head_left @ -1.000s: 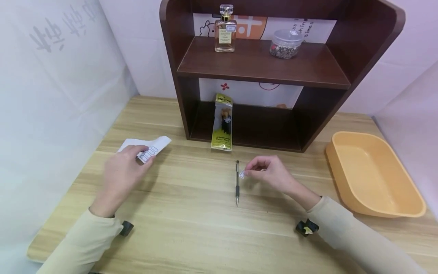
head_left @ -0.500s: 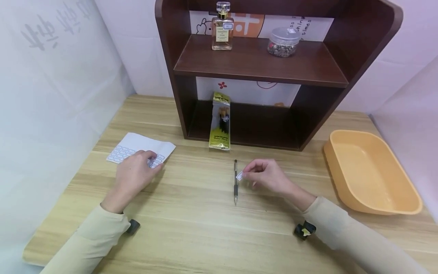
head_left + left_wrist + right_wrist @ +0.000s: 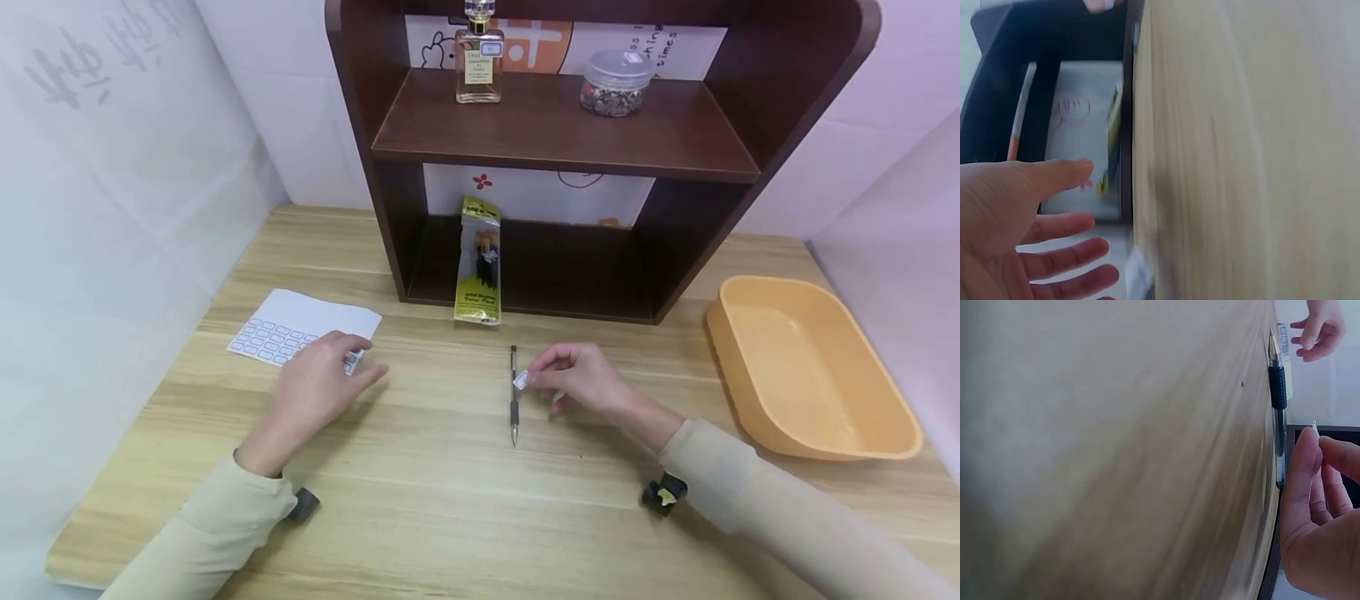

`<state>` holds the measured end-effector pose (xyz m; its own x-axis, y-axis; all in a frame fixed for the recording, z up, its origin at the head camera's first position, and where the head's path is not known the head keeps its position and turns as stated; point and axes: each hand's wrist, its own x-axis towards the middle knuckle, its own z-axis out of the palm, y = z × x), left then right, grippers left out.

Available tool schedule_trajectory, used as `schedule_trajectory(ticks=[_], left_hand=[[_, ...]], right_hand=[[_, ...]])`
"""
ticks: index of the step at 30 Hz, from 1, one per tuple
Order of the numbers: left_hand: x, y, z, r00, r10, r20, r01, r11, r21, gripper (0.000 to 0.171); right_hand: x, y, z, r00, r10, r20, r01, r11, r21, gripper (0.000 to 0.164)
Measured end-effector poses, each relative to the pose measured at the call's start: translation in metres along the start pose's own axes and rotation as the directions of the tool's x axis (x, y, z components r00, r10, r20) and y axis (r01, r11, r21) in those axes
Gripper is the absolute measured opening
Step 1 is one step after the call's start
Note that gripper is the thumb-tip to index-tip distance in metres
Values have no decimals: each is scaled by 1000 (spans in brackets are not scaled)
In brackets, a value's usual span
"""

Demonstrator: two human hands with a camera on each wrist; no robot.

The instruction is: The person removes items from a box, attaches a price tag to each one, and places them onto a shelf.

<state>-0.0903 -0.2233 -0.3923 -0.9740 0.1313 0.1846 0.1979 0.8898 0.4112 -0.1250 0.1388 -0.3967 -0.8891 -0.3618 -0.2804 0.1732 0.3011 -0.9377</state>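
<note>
Between thumb and forefinger, my right hand (image 3: 581,379) pinches a small white label sticker (image 3: 522,380) with a printed border. It is just right of a pen (image 3: 513,408) lying on the table with its tip toward me. My left hand (image 3: 318,387) hovers at the near right corner of a white sticker sheet (image 3: 322,314), partly covering it. Its fingers are spread and hold nothing, as the left wrist view also shows at the thumb (image 3: 1063,175). Rows of blue-bordered labels fill the sheet's near part.
A dark brown shelf (image 3: 562,162) stands at the back. On it are a perfume bottle (image 3: 478,71), a clear lidded jar (image 3: 615,87) and, below, a yellow brush packet (image 3: 477,271). An orange bin (image 3: 810,367) sits at the right.
My left hand has set the sheet down flat, let go of it and moved slightly right. The right hand keeps pinching the label sticker near the pen. The view has shifted a little.
</note>
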Motion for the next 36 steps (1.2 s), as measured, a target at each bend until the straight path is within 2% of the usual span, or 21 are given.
schedule_trajectory(ticks=[3, 6, 9, 11, 13, 16, 18, 21, 23, 26, 29, 30, 32, 33, 36], left_hand=[[-2, 17, 7, 998, 55, 16, -54, 997, -60, 40], [-3, 33, 15, 995, 86, 49, -78, 988, -133, 38], [-3, 47, 23, 989, 92, 112, -61, 966, -250, 35], [-2, 55, 27, 980, 94, 177, -25, 934, -357, 33], [-1, 61, 32, 962, 103, 255, 27, 886, -462, 32], [1, 68, 40, 915, 138, 378, 131, 786, -605, 34], [2, 72, 45, 879, 162, 448, 214, 706, -675, 37], [4, 76, 53, 823, 177, 539, 362, 568, -739, 43], [5, 79, 57, 795, 179, 580, 447, 474, -759, 47], [6, 82, 63, 766, 174, 619, 542, 341, -768, 51], [6, 85, 68, 756, 164, 633, 593, 239, -769, 54], [7, 86, 70, 756, 161, 635, 600, 218, -770, 54], [8, 88, 73, 756, 157, 635, 607, 192, -771, 54], [8, 90, 74, 757, 153, 635, 609, 188, -771, 54], [8, 95, 76, 766, 139, 627, 598, 205, -775, 53]], right_hand=[[3, -1, 0, 1000, 18, -14, -19, 1000, -15, 16], [6, -2, 0, 999, 27, -19, -28, 999, -34, 17], [10, -3, 1, 999, 33, -16, -34, 998, -44, 17], [13, -3, 1, 999, 30, -11, -30, 998, -58, 17], [15, -2, 0, 1000, 19, -1, -19, 997, -73, 17], [19, -3, -1, 1000, 16, 5, -15, 996, -90, 16], [22, -3, -2, 1000, 15, 6, -14, 995, -102, 15], [26, -5, -3, 1000, 8, 11, -7, 990, -141, 14], [29, -6, -4, 1000, -4, 22, 7, 985, -173, 12], [33, -8, -4, 999, -20, 46, 30, 975, -220, 10], [35, -11, -3, 998, -33, 63, 48, 963, -264, 8], [36, -12, -3, 997, -37, 68, 55, 958, -280, 8], [36, -14, -2, 997, -39, 69, 58, 951, -303, 6], [37, -14, -2, 997, -37, 68, 56, 949, -310, 6], [37, -15, -1, 997, -35, 73, 56, 947, -318, 6]])
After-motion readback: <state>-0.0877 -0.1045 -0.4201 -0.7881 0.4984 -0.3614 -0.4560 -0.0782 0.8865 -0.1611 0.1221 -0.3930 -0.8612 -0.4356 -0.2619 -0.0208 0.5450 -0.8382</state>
